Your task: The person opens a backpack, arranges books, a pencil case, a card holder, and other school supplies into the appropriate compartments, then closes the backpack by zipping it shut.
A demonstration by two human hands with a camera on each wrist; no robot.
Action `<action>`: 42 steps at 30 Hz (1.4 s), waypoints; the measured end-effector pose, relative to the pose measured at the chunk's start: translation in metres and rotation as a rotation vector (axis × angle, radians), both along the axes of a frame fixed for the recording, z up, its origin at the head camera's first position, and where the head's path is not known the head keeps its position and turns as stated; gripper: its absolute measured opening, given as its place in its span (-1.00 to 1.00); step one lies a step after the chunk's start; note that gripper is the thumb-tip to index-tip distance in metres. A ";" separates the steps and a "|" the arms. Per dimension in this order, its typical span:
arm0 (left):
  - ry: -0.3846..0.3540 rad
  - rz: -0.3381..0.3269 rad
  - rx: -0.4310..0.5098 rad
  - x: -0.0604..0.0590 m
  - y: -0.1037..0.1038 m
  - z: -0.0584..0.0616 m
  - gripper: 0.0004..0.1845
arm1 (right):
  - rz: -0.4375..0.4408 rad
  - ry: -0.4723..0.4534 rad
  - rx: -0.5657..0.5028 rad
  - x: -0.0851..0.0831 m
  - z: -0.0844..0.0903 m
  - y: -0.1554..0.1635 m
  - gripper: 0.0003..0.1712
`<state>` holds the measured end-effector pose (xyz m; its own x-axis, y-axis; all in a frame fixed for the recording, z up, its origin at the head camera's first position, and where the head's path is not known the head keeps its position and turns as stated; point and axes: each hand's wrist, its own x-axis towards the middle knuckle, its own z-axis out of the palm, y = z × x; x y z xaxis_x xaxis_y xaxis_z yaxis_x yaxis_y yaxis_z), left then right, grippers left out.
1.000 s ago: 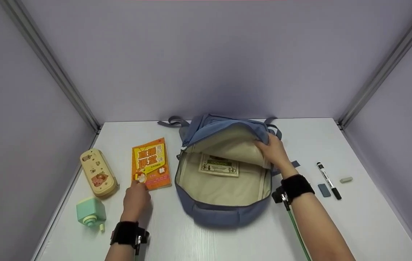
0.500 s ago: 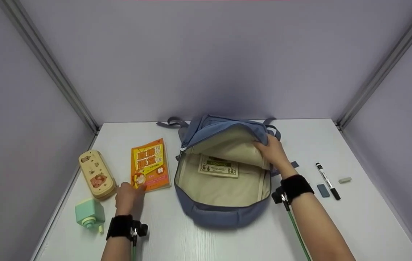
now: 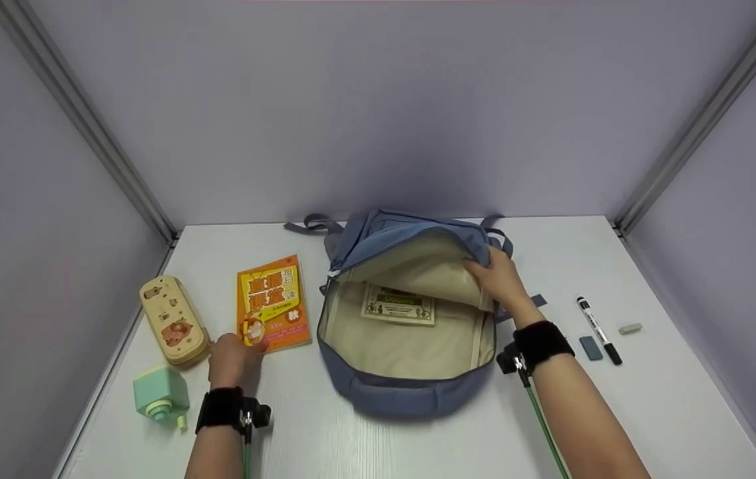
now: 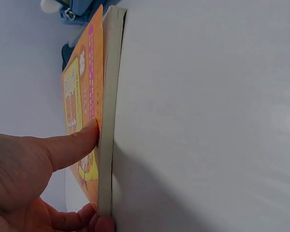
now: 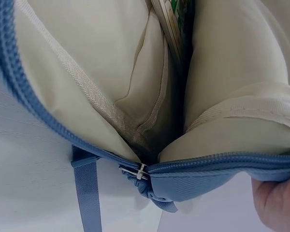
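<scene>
My left hand (image 3: 230, 360) pinches the near corner of the orange book (image 3: 273, 302), thumb on the cover, fingers under the edge; my right hand (image 3: 499, 278) grips the backpack (image 3: 408, 392) flap, holding it open. Left of the backpack, the thin, glossy paperback lies flat; a corner-only pinch could let it sag or slip.

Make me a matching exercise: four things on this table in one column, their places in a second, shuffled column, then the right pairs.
Things:
1. orange paperback book
2. black marker pen
3. mint green plastic sharpener
4. green-printed booklet

Places:
A. inside the open blue fabric backpack
B. near left corner of the white table, beside the cream pencil case
C. at the left hand, left of the backpack
D. right of the backpack, beyond the right hand

Pairs: 1-C, 2-D, 3-B, 4-A
</scene>
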<state>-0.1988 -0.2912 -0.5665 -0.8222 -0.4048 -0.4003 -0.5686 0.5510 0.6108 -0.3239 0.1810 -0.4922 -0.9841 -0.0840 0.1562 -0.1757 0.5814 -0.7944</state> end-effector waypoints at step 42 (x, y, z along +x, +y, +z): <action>0.505 0.285 0.444 -0.007 0.011 0.014 -0.35 | 0.011 -0.010 0.007 0.001 -0.002 -0.004 -0.72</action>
<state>-0.2057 -0.2805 -0.5522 -0.8371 -0.5179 -0.1762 -0.2428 0.0631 0.9680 -0.3227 0.1770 -0.4944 -0.9847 -0.0962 0.1456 -0.1742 0.5854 -0.7918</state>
